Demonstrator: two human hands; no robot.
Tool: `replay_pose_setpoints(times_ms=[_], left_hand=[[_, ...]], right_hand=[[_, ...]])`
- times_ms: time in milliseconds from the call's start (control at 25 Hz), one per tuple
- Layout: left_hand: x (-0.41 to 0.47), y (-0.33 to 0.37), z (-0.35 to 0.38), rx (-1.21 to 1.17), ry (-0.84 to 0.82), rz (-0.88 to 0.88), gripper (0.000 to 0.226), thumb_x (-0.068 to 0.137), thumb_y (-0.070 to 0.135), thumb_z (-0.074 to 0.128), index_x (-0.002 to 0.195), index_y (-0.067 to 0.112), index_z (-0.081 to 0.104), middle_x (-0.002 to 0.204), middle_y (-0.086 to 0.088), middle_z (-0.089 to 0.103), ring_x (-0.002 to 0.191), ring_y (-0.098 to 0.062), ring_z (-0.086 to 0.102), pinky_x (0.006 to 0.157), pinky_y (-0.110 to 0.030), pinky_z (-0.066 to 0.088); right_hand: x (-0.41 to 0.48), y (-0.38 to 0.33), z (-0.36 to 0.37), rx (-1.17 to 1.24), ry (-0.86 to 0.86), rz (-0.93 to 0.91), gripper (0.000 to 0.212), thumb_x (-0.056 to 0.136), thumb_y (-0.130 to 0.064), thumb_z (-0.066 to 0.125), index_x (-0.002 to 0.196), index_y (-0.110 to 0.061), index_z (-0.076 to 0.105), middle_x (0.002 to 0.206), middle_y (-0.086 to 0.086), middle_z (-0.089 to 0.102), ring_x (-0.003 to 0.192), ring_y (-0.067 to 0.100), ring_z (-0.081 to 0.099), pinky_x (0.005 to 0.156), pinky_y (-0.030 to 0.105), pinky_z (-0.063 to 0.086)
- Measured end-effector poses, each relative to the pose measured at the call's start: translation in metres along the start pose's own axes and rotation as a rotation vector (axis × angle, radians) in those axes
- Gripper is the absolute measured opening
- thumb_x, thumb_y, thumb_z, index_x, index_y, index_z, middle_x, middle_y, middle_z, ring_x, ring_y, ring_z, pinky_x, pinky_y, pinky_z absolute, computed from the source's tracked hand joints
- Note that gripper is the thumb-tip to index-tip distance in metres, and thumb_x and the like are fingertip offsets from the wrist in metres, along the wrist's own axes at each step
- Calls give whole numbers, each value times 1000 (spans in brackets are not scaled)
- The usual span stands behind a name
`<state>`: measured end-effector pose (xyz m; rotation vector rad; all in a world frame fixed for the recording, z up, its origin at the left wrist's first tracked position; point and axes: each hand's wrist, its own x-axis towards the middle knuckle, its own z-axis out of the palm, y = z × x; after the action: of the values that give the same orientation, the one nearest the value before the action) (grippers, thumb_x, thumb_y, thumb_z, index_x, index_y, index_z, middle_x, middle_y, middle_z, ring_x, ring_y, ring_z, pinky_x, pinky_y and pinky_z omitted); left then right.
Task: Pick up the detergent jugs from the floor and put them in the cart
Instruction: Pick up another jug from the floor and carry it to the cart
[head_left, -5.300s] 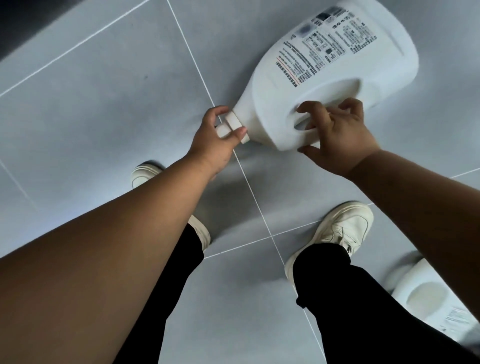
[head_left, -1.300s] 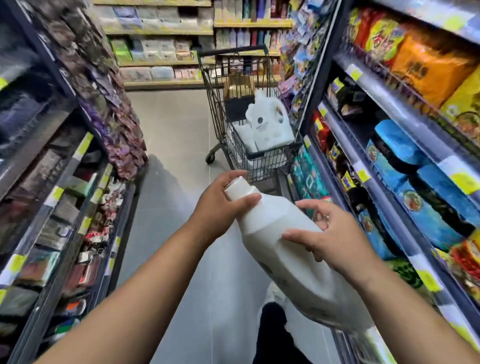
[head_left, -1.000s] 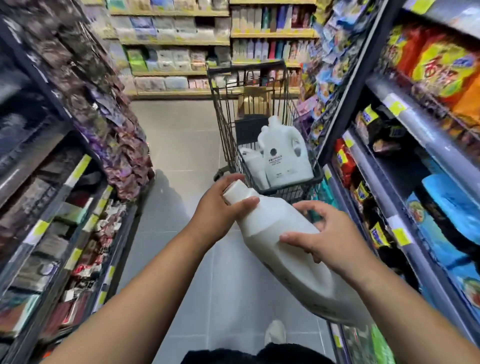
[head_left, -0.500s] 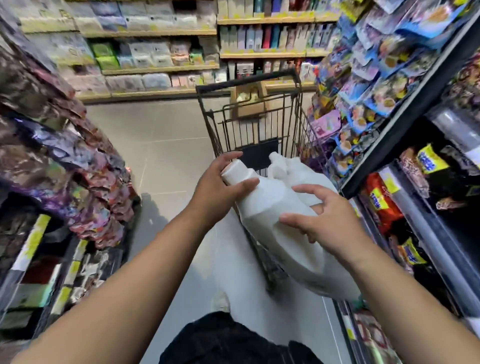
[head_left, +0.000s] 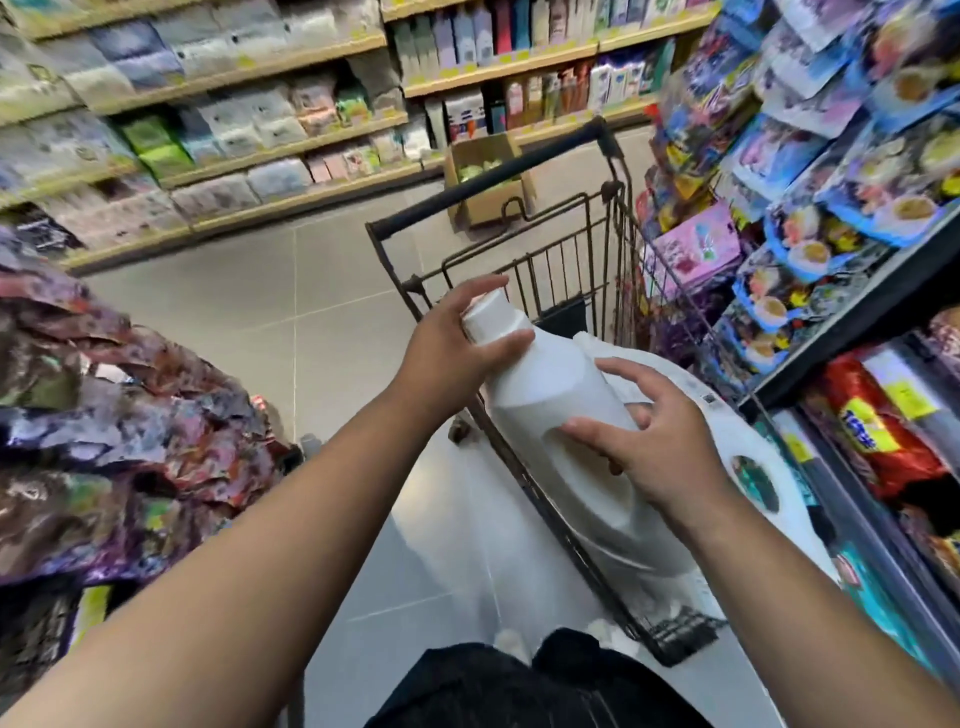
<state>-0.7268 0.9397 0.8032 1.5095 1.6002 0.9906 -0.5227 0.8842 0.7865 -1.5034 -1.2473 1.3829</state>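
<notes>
Now my left hand (head_left: 457, 348) grips the detergent jug (head_left: 550, 384) at its cap and my right hand (head_left: 660, 447) curls round its handle side, sharing the weight as it tilts over the cart (head_left: 488, 189) rim, above another jug (head_left: 737, 441) inside.

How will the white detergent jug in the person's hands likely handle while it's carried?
Probably heavy for its size: the detergent jug takes both hands, the left hand gripping the neck, the right hand on the body. Likely stiff: its walls show no denting under the fingers. The smooth plastic may be slippery.
</notes>
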Motion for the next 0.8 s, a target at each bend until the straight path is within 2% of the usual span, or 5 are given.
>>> replay_pose_setpoints(times_ms=[200,360,480,680,800], left_hand=[[49,-19,12,32,-17,-22,51,75,30,83,118,42,60,119,9,62,104,-8,60,93,-25,52],[95,-36,18,50,-105,-47,50,75,25,84,116,41,60,114,9,63,91,2,61,80,-11,49],[136,-62,23,93,-261,-76,51,72,31,85,108,53,57,116,10,62,97,-10,64,84,-27,56],[204,-105,36,205,-552,43,50,72,32,85,112,46,58,117,15,57,114,-8,55,101,-28,44],[232,-130,53,248,-672,46,49,73,29,85,115,40,63,118,10,57,113,-10,54,102,-27,43]], right_hand=[[51,9,1,40,-3,56,56,64,-25,89,107,-47,62,82,2,70,67,11,63,58,19,46],[86,19,11,84,37,152,59,65,-21,88,113,-44,61,75,-4,69,62,4,63,58,19,47],[115,33,25,100,100,240,61,65,-22,89,114,-46,61,84,-5,70,74,8,66,62,19,48],[158,57,50,158,218,389,68,67,-13,86,122,-43,60,125,-7,64,111,12,62,99,39,51],[175,68,63,178,268,439,73,70,-6,83,128,-40,57,124,-12,60,106,-3,57,102,29,46]])
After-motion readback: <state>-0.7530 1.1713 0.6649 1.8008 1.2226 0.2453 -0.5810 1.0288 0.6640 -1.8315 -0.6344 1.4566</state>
